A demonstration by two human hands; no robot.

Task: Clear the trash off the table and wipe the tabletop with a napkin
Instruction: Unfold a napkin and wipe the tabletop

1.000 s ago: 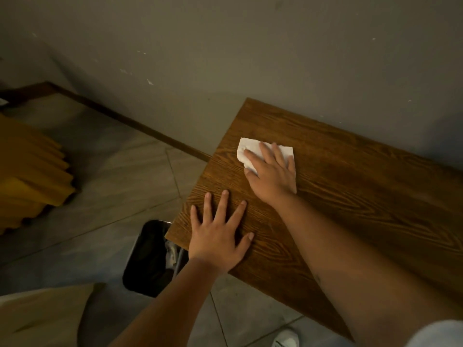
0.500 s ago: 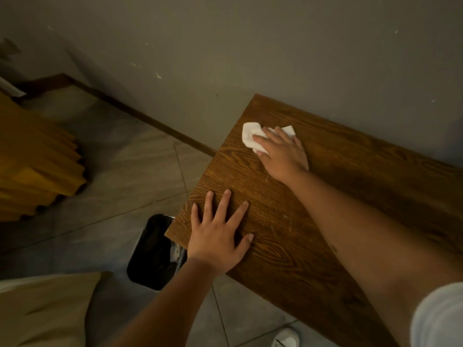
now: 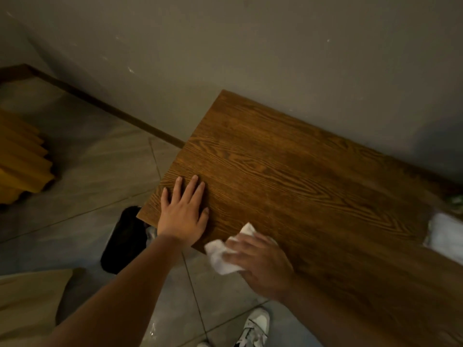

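Wooden table [image 3: 288, 171], grey wall [image 3: 250, 46], tiled floor [image 3: 100, 171]

Right hand [image 3: 260, 264] motion-blurred on my feed; can't count fingers. Napkin [image 3: 220, 256] smeared too, part hidden under that hand, so I can't tell how firm the grip is. Tabletop [image 3: 288, 171] cut off at right and bottom edges. White and green things at right edge [image 3: 448, 229] blurred, cropped; possibly trash, can't identify. Black bin [image 3: 122, 239] half hidden under tabletop corner and left hand [image 3: 183, 216]; contents unreadable. Shoe [image 3: 253, 326] cropped at bottom. Yellow object [image 3: 22, 159] cut off at left.
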